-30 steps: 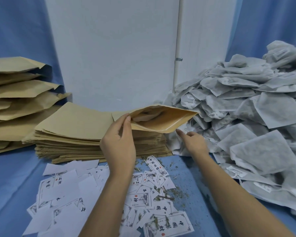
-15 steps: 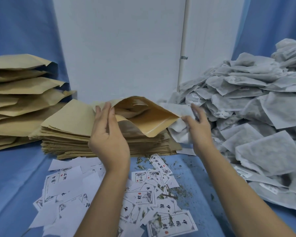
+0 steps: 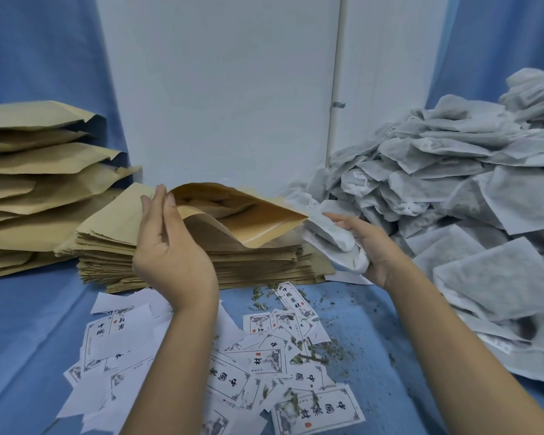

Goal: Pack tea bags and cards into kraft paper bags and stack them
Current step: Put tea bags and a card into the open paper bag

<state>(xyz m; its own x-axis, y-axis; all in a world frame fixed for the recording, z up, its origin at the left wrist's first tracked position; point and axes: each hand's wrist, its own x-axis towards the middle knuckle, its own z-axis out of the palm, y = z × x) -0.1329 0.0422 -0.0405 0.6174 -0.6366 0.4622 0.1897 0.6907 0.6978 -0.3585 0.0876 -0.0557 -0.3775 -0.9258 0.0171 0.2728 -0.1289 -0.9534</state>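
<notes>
My left hand (image 3: 170, 249) grips the near lip of a kraft paper bag (image 3: 242, 215), holding its mouth open toward the right, above a flat stack of empty kraft bags (image 3: 107, 227). My right hand (image 3: 368, 243) holds a white tea bag (image 3: 333, 237) just at the open mouth's right corner, outside the bag. A big heap of grey-white tea bags (image 3: 471, 189) fills the right side. Printed white cards (image 3: 264, 362) lie scattered on the blue cloth in front of me.
A tall pile of filled kraft bags (image 3: 35, 183) stands at the far left. Loose tea crumbs (image 3: 336, 350) litter the blue table cover. A white wall panel with a thin pipe (image 3: 335, 89) rises behind the stacks.
My right hand pulled a tea bag out of the heap and brought it to the bag's mouth. My left hand lifted and tilted the kraft bag, opening it wider.
</notes>
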